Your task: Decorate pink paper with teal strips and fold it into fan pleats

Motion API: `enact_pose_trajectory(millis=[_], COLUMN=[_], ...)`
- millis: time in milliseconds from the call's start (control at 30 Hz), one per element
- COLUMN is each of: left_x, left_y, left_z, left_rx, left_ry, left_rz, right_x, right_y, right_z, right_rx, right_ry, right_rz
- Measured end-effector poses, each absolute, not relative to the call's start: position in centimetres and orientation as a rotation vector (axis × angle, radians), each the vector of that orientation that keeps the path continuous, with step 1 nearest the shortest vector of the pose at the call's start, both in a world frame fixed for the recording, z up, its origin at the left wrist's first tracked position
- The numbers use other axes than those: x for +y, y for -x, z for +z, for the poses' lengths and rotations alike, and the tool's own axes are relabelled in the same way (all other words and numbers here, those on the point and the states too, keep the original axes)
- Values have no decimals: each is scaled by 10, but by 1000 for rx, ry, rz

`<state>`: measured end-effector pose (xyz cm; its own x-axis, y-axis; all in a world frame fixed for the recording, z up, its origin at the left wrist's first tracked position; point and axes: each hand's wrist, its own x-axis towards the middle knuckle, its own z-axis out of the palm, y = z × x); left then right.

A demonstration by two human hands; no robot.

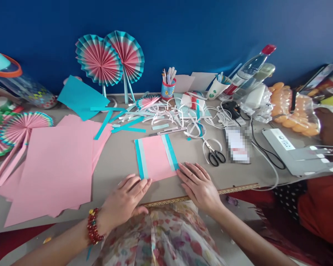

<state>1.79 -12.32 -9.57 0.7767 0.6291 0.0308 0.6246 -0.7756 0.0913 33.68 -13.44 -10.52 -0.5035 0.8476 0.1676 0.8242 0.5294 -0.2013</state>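
A small pink sheet (157, 157) with teal and pale blue strips along both long sides lies on the grey table (119, 155). My left hand (129, 197) rests at its near left corner, fingers curled down and touching the paper's edge. My right hand (198, 184) lies flat at the near right corner, fingers stretched out and touching the teal strip. Neither hand lifts the sheet.
A stack of pink sheets (55, 166) lies left. Finished paper fans (109, 59) stand at the back wall, others (13, 131) lie far left. Scissors (215, 155), paper strips (166, 116), a pen cup (168, 88), a bottle (248, 70), cables and a power strip (283, 142) crowd the right.
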Motion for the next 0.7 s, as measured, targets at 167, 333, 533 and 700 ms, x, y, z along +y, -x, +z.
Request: enact_pose_trajectory(millis=[167, 333, 533, 700], left_x=[-135, -138, -142, -132], left_y=[-7, -8, 1, 8], left_z=[-95, -98, -92, -89], left_rx=[1082, 1154, 1078, 1153], left_ry=[-2912, -2893, -3069, -3066], left_rz=[180, 235, 197, 195], right_x=[-134, -134, -136, -129], right_y=[-336, -336, -338, -326], right_z=[-105, -103, -104, -101], right_rx=[-2527, -2551, -2553, -2567], right_ry=[1395, 1387, 1393, 1391], right_rz=[105, 83, 40, 16])
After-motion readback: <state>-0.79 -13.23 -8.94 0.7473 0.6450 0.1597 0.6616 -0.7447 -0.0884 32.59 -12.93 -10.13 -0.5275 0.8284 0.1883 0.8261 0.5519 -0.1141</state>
